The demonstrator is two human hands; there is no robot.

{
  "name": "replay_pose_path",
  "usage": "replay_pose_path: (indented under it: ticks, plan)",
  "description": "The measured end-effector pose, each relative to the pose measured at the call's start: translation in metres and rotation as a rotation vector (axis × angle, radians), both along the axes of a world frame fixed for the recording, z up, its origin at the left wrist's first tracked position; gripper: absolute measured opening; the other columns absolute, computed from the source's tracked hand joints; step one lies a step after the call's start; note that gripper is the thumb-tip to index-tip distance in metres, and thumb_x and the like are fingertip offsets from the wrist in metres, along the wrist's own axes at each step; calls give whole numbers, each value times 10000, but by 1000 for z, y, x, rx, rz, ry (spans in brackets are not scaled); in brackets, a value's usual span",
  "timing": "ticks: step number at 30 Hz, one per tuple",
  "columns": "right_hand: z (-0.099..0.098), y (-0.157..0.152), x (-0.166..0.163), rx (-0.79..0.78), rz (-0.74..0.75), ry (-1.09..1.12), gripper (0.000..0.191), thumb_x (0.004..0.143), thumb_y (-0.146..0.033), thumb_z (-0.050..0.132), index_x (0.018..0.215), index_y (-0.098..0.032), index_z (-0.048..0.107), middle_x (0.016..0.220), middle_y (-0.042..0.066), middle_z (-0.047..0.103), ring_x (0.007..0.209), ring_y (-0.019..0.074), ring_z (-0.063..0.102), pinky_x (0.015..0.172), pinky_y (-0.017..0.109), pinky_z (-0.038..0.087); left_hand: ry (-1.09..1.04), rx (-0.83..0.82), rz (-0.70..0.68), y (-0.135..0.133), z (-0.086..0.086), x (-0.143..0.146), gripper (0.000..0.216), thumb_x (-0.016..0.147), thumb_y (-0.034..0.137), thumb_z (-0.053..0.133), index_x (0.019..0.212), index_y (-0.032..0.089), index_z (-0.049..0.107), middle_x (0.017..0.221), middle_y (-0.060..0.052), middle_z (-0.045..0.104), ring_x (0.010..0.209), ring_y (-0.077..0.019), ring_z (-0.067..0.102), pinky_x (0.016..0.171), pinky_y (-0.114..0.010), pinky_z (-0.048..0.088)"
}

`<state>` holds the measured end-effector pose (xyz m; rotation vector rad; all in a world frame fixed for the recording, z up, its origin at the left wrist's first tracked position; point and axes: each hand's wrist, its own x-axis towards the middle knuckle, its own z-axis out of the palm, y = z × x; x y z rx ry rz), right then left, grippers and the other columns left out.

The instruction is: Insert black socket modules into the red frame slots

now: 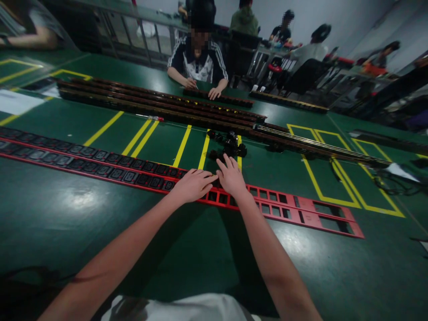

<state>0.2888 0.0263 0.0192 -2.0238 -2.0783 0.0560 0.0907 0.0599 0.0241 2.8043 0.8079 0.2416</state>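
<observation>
Two long red strips (287,209) with rectangular cutouts lie side by side across the table. Black power sockets (129,175) fill their left part, while the cutouts on the right are bare. My left hand (194,183) rests over the strips at the end of the socket row, fingers stretched to the right. Beside it, my right hand (231,177) has its fingers apart and reaches over the far strip toward a loose pile of black parts (231,143). The fingertips of both hands nearly meet; what lies under them is hidden.
Beyond the pile lie several long dark strips (150,104). A red-handled screwdriver (157,118) lies near them. Across the green table (83,249) a co-worker (199,58) handles another dark strip. Cables (397,185) lie at the right. Yellow tape marks the tabletop.
</observation>
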Motion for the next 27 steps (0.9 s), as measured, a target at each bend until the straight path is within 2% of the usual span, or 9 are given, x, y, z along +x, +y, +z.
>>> replay_pose_path:
  ticks: [2,5,7,12,15,18,21,24,27]
  plan:
    - [0,1,-3,12,-47,-12,444,1018,-293,434,1426,-204,585,1603,112,405,1439,375,348,1098,558,420,-3,-13,3,0,0,0,438,1065,355,350,1452,274,540,1400,-56,629,1259,-257,574,1053,-446,405]
    - [0,-3,-5,75,-124,-1,428,994,-248,458,1396,-184,594,1387,143,590,1253,343,498,1013,513,469,-7,-23,6,0,0,0,440,1065,356,342,1440,265,554,1399,-65,626,1257,-258,574,1056,-453,407]
    - [-1,-5,-4,104,-145,8,401,974,-227,485,1348,-163,616,1262,154,638,1164,329,539,967,495,482,-11,-25,2,0,0,0,438,1065,358,340,1430,261,562,1391,-67,628,1253,-259,576,1056,-456,408]
    - [-7,-2,2,156,-96,52,209,933,-207,529,1053,-175,698,1300,141,609,1143,314,557,955,471,491,-27,-20,5,0,0,0,429,1066,359,342,1429,275,555,1383,-58,635,1245,-250,579,1041,-434,410]
    - [-11,0,4,179,-56,118,298,929,-181,508,1184,-167,661,1295,138,603,1126,285,584,980,438,503,-26,-15,9,0,-1,0,424,1065,358,351,1428,277,556,1377,-57,639,1240,-247,583,1035,-423,410]
    - [-13,0,4,173,-90,128,427,933,-206,513,1349,-154,593,1255,153,581,1061,276,619,925,418,534,-23,-16,9,0,-1,0,422,1062,356,363,1431,279,553,1382,-56,637,1243,-250,582,1036,-423,408]
    - [-14,0,4,159,-137,132,363,926,-216,528,1260,-139,647,1244,165,545,1038,278,626,874,401,551,-24,-12,8,0,-2,0,422,1062,351,369,1437,281,549,1387,-53,634,1247,-247,579,1037,-418,407]
    - [-14,0,4,181,-136,167,264,900,-167,522,1127,-151,655,1260,160,541,1084,275,604,913,399,535,-27,-9,8,0,-1,0,425,1064,349,363,1440,275,547,1382,-53,636,1243,-244,579,1037,-417,409]
    - [-14,1,5,155,-130,206,221,895,-148,498,1080,-165,618,1101,129,609,1026,267,599,918,414,518,-31,-10,9,0,-1,0,430,1067,352,351,1440,262,546,1380,-57,637,1238,-247,582,1037,-425,412]
